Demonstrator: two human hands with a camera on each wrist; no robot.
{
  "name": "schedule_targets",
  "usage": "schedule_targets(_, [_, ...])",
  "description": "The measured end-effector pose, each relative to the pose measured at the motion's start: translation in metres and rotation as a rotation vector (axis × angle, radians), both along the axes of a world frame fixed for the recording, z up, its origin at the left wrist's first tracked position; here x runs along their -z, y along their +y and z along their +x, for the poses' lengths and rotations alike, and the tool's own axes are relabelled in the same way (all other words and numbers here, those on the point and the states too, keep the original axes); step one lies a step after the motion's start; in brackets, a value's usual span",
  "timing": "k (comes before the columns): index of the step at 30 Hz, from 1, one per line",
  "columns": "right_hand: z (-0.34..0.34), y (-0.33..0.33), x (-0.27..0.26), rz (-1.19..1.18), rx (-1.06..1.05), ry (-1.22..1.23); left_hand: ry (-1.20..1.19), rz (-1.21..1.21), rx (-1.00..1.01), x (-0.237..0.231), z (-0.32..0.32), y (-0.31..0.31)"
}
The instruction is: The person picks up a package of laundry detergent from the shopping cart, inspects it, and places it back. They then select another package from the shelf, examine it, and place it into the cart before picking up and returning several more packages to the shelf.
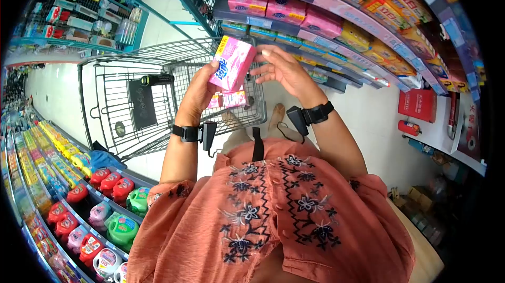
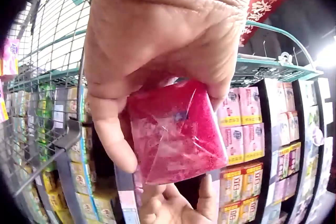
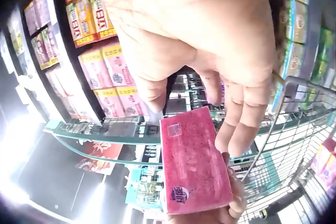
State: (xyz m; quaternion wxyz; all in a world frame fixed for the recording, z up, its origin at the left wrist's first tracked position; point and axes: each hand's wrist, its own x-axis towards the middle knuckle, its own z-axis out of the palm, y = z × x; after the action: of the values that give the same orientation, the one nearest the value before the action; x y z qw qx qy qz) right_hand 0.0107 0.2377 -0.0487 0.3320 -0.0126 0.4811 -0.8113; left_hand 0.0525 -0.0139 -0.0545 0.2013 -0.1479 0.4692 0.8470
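Note:
A pink wrapped pack (image 1: 231,64) with a yellow strip is gripped by the left hand (image 1: 199,91), thumb on its front face. In the left wrist view the fingers of the left hand (image 2: 163,40) hold the pack (image 2: 176,134) from both sides. To the right of the pack in the head view, the right hand (image 1: 286,72) has its fingers spread and loosely bent, holding nothing. The right wrist view shows the right hand (image 3: 199,35) near the pack's side (image 3: 194,161), with a gap between thumb and fingers.
Below the hands is a wire shopping cart (image 1: 118,54) holding pink packs (image 1: 235,99) and a dark bottle (image 1: 158,79). Shelves of boxed packs (image 1: 286,8) run along the far side and right. Detergent bottles (image 1: 122,229) fill shelves at lower left. A fire extinguisher (image 1: 409,127) stands right.

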Motion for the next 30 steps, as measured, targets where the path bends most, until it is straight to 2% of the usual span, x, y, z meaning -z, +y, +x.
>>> schedule_targets(3, [-0.004, 0.000, -0.016, -0.022, -0.006, 0.060, 0.035, 0.046, -0.010, -0.024, 0.001, 0.013])
schedule_targets(5, [-0.005, 0.000, -0.025, 0.007, -0.030, 0.087, 0.024, 0.111, 0.052, -0.029, -0.001, 0.015])
schedule_targets(7, [-0.004, 0.001, -0.031, 0.026, -0.042, 0.110, -0.010, 0.109, 0.060, -0.030, -0.001, 0.021])
schedule_targets(10, [-0.003, 0.004, -0.037, 0.035, -0.049, 0.132, 0.071, 0.238, 0.229, -0.030, -0.002, 0.019])
schedule_targets(11, [-0.002, 0.005, -0.037, 0.037, -0.055, 0.125, 0.027, 0.179, 0.193, -0.031, -0.001, 0.023])
schedule_targets(15, [-0.002, 0.009, -0.032, 0.073, -0.047, 0.121, -0.033, 0.224, 0.257, -0.025, -0.003, 0.022])
schedule_targets(18, [0.000, 0.012, -0.031, 0.104, -0.039, 0.130, -0.023, 0.368, 0.311, -0.030, -0.004, 0.024])
schedule_targets(21, [0.003, 0.015, -0.033, 0.110, -0.038, 0.108, -0.088, 0.374, 0.220, -0.032, -0.003, 0.029])
schedule_targets(27, [0.006, 0.018, -0.035, 0.113, 0.020, 0.033, 0.033, 0.410, 0.166, -0.035, 0.003, 0.032])
schedule_targets(30, [0.005, 0.019, -0.030, 0.119, -0.001, -0.004, 0.011, 0.354, 0.116, -0.037, 0.005, 0.035])
